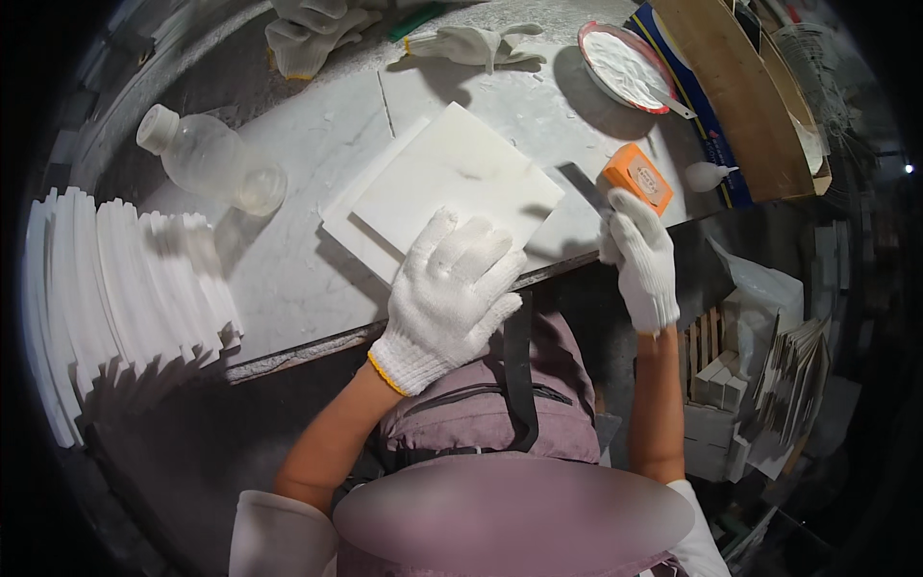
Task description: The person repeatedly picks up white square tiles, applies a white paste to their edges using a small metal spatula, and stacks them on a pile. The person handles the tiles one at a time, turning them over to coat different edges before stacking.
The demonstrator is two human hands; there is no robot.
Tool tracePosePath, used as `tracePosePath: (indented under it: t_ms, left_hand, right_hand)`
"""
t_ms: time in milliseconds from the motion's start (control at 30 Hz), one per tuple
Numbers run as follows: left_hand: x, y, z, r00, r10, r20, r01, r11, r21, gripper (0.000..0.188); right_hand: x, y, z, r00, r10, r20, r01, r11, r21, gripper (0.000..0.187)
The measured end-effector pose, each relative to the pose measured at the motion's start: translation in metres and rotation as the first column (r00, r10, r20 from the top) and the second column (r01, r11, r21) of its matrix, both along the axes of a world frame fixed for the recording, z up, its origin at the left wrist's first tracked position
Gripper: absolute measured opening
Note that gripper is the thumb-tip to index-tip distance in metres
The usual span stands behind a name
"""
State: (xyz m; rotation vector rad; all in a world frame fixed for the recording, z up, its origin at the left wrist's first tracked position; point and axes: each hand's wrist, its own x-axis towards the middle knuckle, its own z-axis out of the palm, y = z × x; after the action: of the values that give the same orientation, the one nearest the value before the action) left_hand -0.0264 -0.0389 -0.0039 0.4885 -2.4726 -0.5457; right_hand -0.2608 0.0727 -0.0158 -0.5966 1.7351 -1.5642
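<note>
My left hand (454,293), in a white knitted glove with a yellow cuff edge, lies open and flat on the near corner of a square white marble tile (457,168). That tile rests, slightly turned, on another pale tile (338,213), which shows along its left side. To the right, my right hand (642,262), also gloved, is raised by the table's edge and closed on a dark flat blade (582,183) that points up and left. Its handle is hidden in the fingers. Just past those fingers lies an orange box (637,179) with a pale label.
A row of white slabs (115,279) stands at left, near a clear plastic bottle (213,163). Spare gloves (476,45) lie at the back. A red-rimmed bowl of white paste (625,67) with a spatula, a squeeze bulb (707,176) and a cardboard box (735,96) are at right.
</note>
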Motion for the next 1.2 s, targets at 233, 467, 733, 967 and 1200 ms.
tracePosePath:
  t_ms: [233,467,733,967,1200]
  left_hand:
    - [-0.002,0.005,-0.018,0.997,0.057,-0.051,-0.063,0.991,-0.116,0.029]
    - [-0.003,0.002,-0.015,0.999,0.037,-0.018,-0.039,0.995,-0.089,0.028]
    - [-0.005,-0.001,-0.008,1.000,0.017,-0.016,-0.017,1.000,-0.020,0.032]
    - [-0.006,-0.021,0.003,0.952,0.281,0.120,-0.297,0.944,0.143,0.038]
    - [-0.014,-0.066,0.017,0.837,0.440,0.326,-0.444,0.893,-0.066,0.055]
  right_hand:
    - [-0.029,-0.055,0.002,0.869,0.427,-0.249,-0.386,0.901,0.196,0.028]
    - [-0.024,-0.067,0.008,0.764,0.498,-0.410,-0.420,0.866,0.271,0.028]
    - [-0.030,-0.026,0.010,0.864,0.447,-0.231,-0.383,0.882,0.274,0.033]
    - [0.029,0.039,-0.017,0.847,0.142,0.513,-0.099,0.989,-0.111,0.030]
    - [0.077,0.002,0.008,0.834,0.123,0.537,-0.174,0.984,0.045,0.029]
